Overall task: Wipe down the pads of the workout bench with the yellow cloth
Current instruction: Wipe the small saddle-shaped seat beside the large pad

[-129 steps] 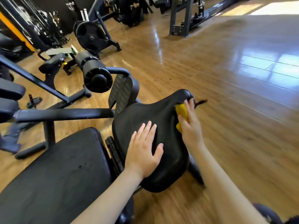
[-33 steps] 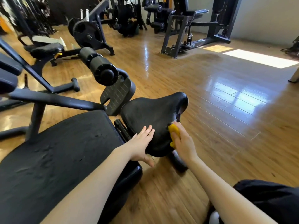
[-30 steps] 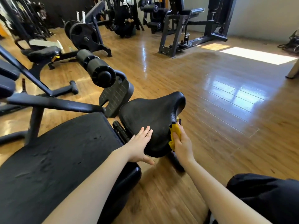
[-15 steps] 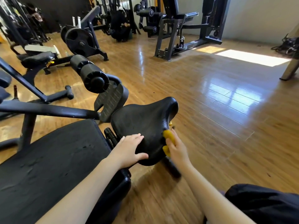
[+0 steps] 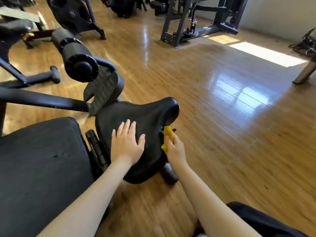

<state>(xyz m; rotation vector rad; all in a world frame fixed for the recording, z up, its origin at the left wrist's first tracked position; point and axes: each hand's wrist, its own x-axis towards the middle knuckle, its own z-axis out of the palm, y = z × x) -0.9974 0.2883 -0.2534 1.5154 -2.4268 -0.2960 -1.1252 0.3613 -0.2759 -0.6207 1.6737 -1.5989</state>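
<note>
Big flat back pad [image 5: 39, 161] filling the lower left, dull and scuffed, untouched by either hand for now. Just beyond it, across the hinge gap, the smaller seat pad [image 5: 136, 117], tilted up toward its far nose, glossy along the top. Up left, foam leg roller [image 5: 75, 55] above a ribbed footplate [image 5: 102, 89], out of the action. Polished wood floor [image 5: 205, 100] all round, sun patch far right.

Left hand [image 5: 127, 144] spread flat on the seat pad's near top, fingers straight, gripping nothing: likely bracing the pad so it stays put against the rubbing. Right hand [image 5: 174, 147] down at the pad's right side edge, fingers curled round the yellow cloth [image 5: 167, 135], bunched small and pressed against the rim just below the nose. Bunching probably to get pressure into that curved lip. Side edge being worked; back pad apparently waiting its turn.
</note>
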